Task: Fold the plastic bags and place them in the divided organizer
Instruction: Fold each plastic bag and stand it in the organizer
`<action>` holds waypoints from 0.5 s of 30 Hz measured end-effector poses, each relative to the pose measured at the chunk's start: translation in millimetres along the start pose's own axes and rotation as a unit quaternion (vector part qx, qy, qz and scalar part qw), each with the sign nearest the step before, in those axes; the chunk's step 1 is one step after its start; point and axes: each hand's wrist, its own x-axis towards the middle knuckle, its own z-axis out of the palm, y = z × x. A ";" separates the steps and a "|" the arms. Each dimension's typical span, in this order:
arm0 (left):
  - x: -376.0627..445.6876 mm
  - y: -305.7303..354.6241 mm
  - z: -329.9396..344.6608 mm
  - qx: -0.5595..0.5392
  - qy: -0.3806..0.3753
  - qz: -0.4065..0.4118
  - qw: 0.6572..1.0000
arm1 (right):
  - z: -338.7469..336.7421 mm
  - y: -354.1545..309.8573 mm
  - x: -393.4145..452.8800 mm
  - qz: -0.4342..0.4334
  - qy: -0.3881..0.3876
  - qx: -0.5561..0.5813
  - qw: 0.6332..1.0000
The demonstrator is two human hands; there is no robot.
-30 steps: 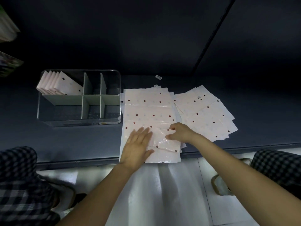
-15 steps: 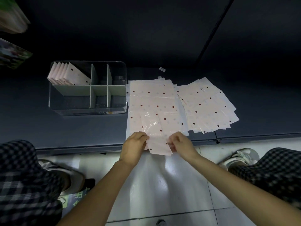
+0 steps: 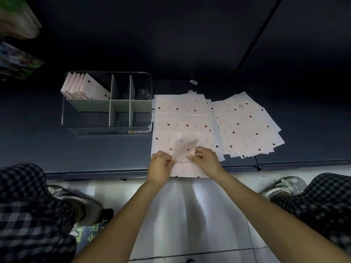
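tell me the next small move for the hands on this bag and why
Probably press the lifted flap flat to crease it. Both the left hand and right hand pinch the near end of the top plastic bag, its flap raised and uncreased, while the folded bags in the organizer are flat and compact.

Pale pink bags (image 3: pixel 182 118) with red dots; black-and-white checked trousers (image 3: pixel 32 215).
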 end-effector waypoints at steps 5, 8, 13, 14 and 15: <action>2.4 -0.3 3.1 0.010 0.041 -0.076 0.996 | 7.3 -3.6 13.8 0.051 0.014 -0.069 0.996; 3.8 5.0 3.5 0.023 0.050 -0.104 0.993 | 9.9 -4.6 19.6 0.080 0.019 -0.095 0.992; 1.4 13.8 1.3 0.100 0.092 -0.073 0.988 | 9.5 -8.7 25.3 0.119 0.012 -0.105 0.987; 1.0 12.8 1.2 0.131 0.103 -0.015 0.986 | 9.0 -9.5 26.0 0.122 0.008 -0.102 0.987; 1.3 11.0 1.8 0.163 0.090 0.058 0.981 | 8.8 -9.4 27.0 0.123 0.006 -0.101 0.987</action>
